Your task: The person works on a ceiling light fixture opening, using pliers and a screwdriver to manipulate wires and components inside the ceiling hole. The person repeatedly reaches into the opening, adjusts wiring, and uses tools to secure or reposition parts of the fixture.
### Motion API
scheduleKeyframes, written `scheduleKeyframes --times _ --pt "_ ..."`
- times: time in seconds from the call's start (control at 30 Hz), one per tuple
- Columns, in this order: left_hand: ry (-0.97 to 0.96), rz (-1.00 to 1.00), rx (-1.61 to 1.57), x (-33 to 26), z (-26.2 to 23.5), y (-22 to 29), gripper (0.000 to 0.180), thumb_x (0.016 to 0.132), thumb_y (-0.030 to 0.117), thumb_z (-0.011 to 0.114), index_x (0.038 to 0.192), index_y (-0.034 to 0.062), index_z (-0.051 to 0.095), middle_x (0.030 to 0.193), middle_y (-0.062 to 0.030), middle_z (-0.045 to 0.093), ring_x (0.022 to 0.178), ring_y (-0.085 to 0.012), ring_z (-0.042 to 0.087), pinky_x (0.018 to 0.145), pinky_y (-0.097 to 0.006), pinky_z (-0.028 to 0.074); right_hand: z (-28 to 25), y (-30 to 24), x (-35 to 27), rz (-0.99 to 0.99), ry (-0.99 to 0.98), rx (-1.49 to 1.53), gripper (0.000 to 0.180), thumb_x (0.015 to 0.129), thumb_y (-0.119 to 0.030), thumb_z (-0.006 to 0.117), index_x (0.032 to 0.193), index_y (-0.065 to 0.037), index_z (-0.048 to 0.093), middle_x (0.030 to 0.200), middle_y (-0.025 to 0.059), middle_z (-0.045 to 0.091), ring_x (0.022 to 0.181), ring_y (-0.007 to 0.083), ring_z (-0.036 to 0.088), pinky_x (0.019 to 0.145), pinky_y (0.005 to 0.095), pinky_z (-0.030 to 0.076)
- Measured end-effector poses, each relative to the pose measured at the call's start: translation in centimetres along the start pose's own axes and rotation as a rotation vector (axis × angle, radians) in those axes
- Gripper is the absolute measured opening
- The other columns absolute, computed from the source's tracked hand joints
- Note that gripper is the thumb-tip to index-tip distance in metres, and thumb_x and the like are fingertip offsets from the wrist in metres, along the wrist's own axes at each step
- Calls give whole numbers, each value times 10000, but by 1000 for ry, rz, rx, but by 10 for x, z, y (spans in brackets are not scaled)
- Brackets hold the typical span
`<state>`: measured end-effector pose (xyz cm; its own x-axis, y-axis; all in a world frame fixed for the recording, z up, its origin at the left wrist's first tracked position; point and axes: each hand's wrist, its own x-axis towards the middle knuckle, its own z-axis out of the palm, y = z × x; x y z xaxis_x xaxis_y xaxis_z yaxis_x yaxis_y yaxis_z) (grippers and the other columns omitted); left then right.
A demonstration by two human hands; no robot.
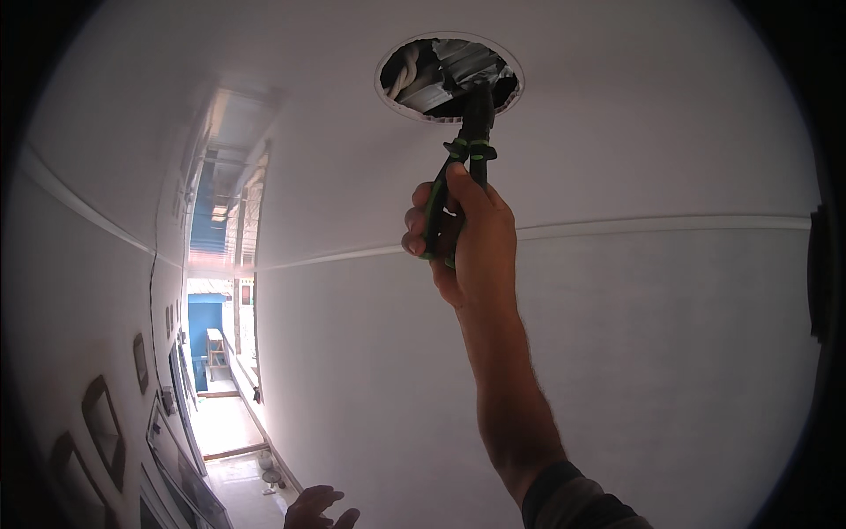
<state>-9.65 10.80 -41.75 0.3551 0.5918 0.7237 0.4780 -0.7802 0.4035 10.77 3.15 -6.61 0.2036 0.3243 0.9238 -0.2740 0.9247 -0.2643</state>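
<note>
- at far left, recessed niches [104, 421] line the wall; beyond them, down the narrow passage, a wooden stepladder [215, 346] stands before a blue surface.
- at the bottom edge, left of the raised arm, the left hand [319, 509] is only partly in view: fingers loosely bent, thumb spread away from them, nothing seen between. it is well below the ceiling [634, 97] and well apart from the tool.
- in the upper middle, the round hole [438, 118] is cut through the ceiling, its near rim rough. inside, a twisted pale cable [404, 72] lies to the left and crumpled-looking silvery metal [476, 58] fills the middle and right.
- just right of the hole's centre are the dark, green-trimmed pliers [477, 122], long axis nearly upright in view, handles down, head overlapping the hole's near right rim. whether the jaws bite on anything is too dark to tell.
- below them, the right hand [476, 216] wraps the handles, thumb up along them, fingers curled round from the left. this is by far the nearer hand; the hole lies straight above it, in line with the tool.
- lower right, a dark sleeve [573, 502] ends at the forearm; a pale moulding [661, 226] runs behind.
</note>
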Motion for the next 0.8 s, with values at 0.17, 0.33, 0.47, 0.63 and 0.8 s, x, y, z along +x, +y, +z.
scheduleKeyframes --times 0.17,0.33,0.47,0.63,0.8 --pt "-74 -123 -110 -16 16 -1 409 920 294 751 1230 41 664 1231 -140 689 1058 -270 670 929 -392 565 2 -3 -3 -43 -12 -4 220 1024 -215 558 914 -32 505 792 109 590 586 175 569 461 326 444" --pt "-184 -202 -138 -25 26 0 401 936 309 735 1240 58 664 1238 -122 686 1062 -258 662 922 -391 565 8 3 0 -47 43 53 245 1029 -214 544 881 -25 496 798 114 586 595 193 555 471 336 408" --pt "-262 -243 -143 -32 33 -11 388 938 316 730 1235 71 673 1237 -125 689 1050 -263 673 925 -392 566 17 7 13 -43 26 124 224 1029 -209 540 924 -20 482 818 112 570 616 194 547 496 341 409" --pt "-343 -235 -67 -42 30 -19 409 937 335 731 1248 75 674 1224 -142 697 1032 -280 686 917 -396 569 47 10 24 -61 -12 186 165 1021 -169 521 980 -16 474 830 113 556 637 197 534 521 350 406" --pt "-415 -315 -78 -40 28 -21 435 936 368 729 1262 84 675 1224 -152 697 1035 -291 688 917 -411 568 47 7 47 -21 -46 304 137 1001 -135 502 964 -5 476 815 97 534 595 166 521 483 341 439"
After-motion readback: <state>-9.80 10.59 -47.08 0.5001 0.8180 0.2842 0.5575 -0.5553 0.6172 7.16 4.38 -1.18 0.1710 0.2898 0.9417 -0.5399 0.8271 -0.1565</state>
